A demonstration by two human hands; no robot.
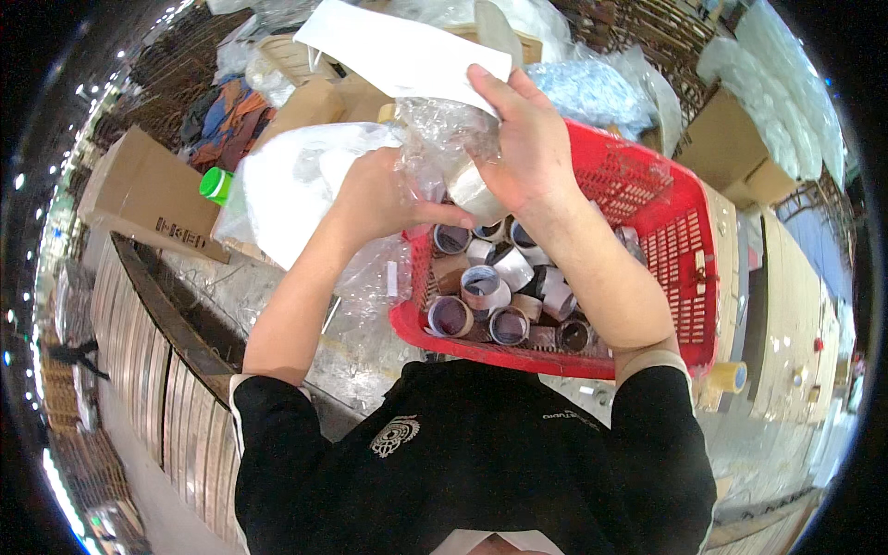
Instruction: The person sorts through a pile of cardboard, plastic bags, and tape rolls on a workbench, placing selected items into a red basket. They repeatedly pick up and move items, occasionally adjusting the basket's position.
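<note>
Above the red basket my hands are close together. My right hand [532, 143] pinches a stiff white sheet [398, 51] under its thumb, and its lower fingers rest against a pale roll of tape [474, 192]. My left hand [377, 199] is closed around crumpled clear plastic film [435, 134], with its thumb stretched beneath the roll; its other fingers are partly hidden by the film. Several tape rolls and cores [484, 287] lie jumbled in the red plastic basket [680, 268] below, some on their sides, others with their round openings upward.
Left of my hands lies a white plastic bag [301, 176] beside a green-capped bottle [215, 185]. A cardboard box [153, 194] stands farther left, near stacked wooden boards [190, 407]. Bluish plastic wrap [592, 92] is heaped behind the basket. A yellowish tape roll [728, 376] sits at right.
</note>
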